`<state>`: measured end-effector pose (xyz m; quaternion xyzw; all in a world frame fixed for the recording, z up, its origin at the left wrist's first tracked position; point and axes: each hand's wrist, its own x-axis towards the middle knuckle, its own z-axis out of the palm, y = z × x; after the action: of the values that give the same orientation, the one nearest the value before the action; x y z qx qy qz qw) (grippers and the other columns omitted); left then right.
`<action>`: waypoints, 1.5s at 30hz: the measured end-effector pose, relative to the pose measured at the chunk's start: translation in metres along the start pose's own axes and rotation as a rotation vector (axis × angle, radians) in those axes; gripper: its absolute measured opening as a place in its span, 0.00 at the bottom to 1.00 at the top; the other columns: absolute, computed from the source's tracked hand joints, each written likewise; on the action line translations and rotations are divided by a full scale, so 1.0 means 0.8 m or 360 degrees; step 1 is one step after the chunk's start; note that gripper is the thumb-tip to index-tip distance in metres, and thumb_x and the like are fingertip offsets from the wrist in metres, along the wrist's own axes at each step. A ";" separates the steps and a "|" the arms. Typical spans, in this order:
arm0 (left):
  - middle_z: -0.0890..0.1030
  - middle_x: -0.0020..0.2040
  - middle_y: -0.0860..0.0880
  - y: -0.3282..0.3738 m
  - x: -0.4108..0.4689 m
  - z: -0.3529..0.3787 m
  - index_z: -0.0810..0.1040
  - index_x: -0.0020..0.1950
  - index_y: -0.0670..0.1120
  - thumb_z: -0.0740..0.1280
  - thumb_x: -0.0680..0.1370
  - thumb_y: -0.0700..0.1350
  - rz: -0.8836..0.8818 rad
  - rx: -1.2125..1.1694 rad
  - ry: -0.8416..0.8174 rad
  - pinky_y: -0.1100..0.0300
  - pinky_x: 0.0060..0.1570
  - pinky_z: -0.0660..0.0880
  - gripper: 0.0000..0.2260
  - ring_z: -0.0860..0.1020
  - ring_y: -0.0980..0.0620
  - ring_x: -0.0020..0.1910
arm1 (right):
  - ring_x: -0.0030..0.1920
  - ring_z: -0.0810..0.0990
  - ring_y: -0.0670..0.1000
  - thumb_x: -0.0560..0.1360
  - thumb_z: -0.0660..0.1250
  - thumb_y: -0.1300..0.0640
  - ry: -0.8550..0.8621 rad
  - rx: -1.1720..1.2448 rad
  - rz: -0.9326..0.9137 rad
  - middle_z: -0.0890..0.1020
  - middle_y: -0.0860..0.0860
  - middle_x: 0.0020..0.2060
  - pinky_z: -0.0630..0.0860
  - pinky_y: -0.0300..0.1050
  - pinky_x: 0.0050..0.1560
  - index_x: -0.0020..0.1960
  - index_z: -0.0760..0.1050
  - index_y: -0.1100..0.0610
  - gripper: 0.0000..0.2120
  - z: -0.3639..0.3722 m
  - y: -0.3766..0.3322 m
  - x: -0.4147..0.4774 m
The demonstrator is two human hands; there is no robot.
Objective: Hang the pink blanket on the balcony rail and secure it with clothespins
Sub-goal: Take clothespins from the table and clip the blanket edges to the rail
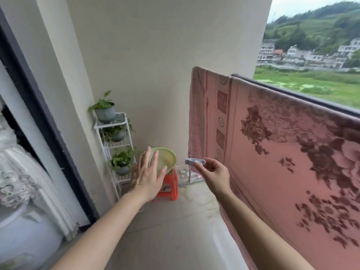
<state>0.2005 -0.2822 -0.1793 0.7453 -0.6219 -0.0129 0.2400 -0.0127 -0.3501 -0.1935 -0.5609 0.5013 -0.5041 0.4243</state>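
The pink blanket (288,162) with dark flower patterns hangs over the dark balcony rail (303,96) on the right and reaches down to the floor. My right hand (212,172) pinches a white clothespin (194,161) between thumb and fingers, held in the air just left of the blanket's near edge. My left hand (148,172) is flat with fingers spread, holding nothing, in front of a green bowl (165,158).
The green bowl sits on an orange plastic stool (171,188) by the far wall. A white wire rack (115,145) with three potted plants stands in the corner. A dark door frame (48,133) runs along the left. Small items lie on the floor behind the stool.
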 end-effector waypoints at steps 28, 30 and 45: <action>0.53 0.81 0.45 -0.159 0.799 0.261 0.52 0.80 0.47 0.57 0.82 0.57 0.0147 -0.0015 -0.0520 0.50 0.76 0.52 0.30 0.52 0.46 0.79 | 0.46 0.81 0.45 0.72 0.74 0.45 0.0245 -0.0104 0.0240 0.84 0.45 0.45 0.75 0.37 0.47 0.53 0.81 0.49 0.13 0.221 0.144 0.751; 0.55 0.80 0.45 -0.167 0.835 0.280 0.53 0.80 0.45 0.57 0.82 0.56 0.0095 -0.0106 -0.0572 0.51 0.76 0.53 0.30 0.53 0.46 0.79 | 0.45 0.80 0.44 0.73 0.73 0.46 0.0216 -0.0106 0.0263 0.83 0.44 0.44 0.73 0.34 0.45 0.53 0.81 0.48 0.10 0.235 0.149 0.785; 0.38 0.80 0.46 -0.103 1.114 0.439 0.31 0.78 0.46 0.72 0.67 0.66 0.0236 -0.0990 -0.1404 0.47 0.77 0.48 0.60 0.43 0.48 0.79 | 0.43 0.81 0.35 0.68 0.77 0.48 0.0541 -0.0475 0.0610 0.86 0.42 0.43 0.72 0.23 0.42 0.49 0.85 0.47 0.10 0.258 0.192 0.891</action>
<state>0.3666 -1.2250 -0.2717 0.5173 -0.6812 -0.4908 0.1658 0.1631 -1.0834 -0.2719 -0.4196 0.7307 -0.4221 0.3345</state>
